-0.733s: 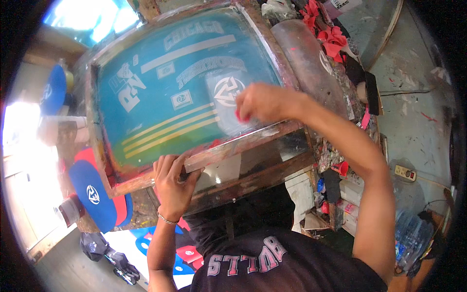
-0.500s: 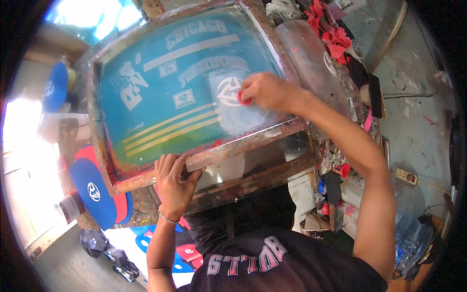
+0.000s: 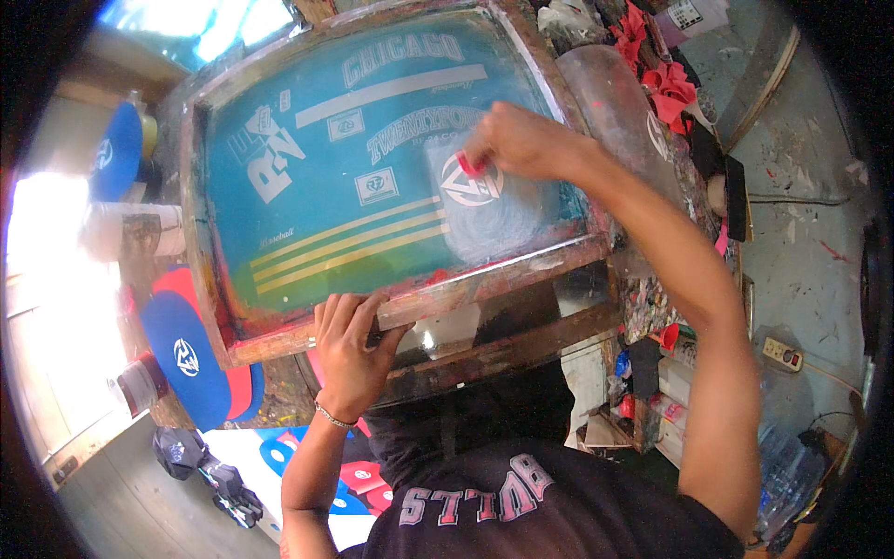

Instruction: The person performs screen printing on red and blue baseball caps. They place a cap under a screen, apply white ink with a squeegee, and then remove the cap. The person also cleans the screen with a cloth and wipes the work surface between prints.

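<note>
A silk-screen printing frame with stained wooden rails lies tilted in front of me. Its blue-green mesh carries several pale stencil designs and yellow stripes. My left hand grips the near rail, fingers over the top and thumb below. Over the right part of the mesh, my right hand is closed around a small red piece, probably cloth, held against a round white emblem. A whitish, wet-looking smear surrounds that emblem. The palm side of my right hand is hidden.
Blue and red pieces with white emblems lie left of the frame, near a clear jar and a whitish container. Red cloth scraps sit at the far right. A power strip lies on the floor at right.
My right hand has moved the red piece leftward and slightly up across the emblem. My left hand keeps its grip on the near rail. The whole view has shifted a little.
</note>
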Demonstrator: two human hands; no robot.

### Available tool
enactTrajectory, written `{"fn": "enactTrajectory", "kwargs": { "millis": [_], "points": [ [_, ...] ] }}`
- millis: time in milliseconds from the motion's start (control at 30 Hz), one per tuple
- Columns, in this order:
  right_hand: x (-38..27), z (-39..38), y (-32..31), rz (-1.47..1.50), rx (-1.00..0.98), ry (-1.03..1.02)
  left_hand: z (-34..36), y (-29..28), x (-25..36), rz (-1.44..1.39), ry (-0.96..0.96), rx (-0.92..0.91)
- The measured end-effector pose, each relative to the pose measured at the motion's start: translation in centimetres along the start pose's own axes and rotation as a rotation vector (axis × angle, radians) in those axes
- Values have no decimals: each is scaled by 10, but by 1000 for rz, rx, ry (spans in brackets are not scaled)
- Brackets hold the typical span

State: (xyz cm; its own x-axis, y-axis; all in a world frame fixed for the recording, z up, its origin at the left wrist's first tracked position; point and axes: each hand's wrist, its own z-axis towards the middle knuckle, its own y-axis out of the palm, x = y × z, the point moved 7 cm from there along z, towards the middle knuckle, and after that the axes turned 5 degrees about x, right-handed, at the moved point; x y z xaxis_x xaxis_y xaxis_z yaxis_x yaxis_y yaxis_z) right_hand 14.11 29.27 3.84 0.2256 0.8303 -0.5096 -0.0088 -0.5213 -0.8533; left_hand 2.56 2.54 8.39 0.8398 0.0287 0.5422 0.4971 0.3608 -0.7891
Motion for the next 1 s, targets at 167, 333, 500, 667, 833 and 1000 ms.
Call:
{"fn": "enactTrajectory", "kwargs": {
  "millis": [167,333,500,667,833,1000],
  "points": [
    [-26,22,14,81,224,-236,0,1,-2,-24,6,12],
    [-14,40,-3,-158,201,-38,1,2,-1,-26,3,-4],
    [-30,8,14,146,63,-203,-1,3,-1,-29,-12,-10],
    [-42,8,29,292,104,-171,0,4,-4,-32,-26,-7],
    [-32,-3,24,151,-128,-91,1,2,-2,-17,-11,9],
    [-49,-11,33,246,-104,-173,2,-1,-1,-16,-20,5]
  ]
}}
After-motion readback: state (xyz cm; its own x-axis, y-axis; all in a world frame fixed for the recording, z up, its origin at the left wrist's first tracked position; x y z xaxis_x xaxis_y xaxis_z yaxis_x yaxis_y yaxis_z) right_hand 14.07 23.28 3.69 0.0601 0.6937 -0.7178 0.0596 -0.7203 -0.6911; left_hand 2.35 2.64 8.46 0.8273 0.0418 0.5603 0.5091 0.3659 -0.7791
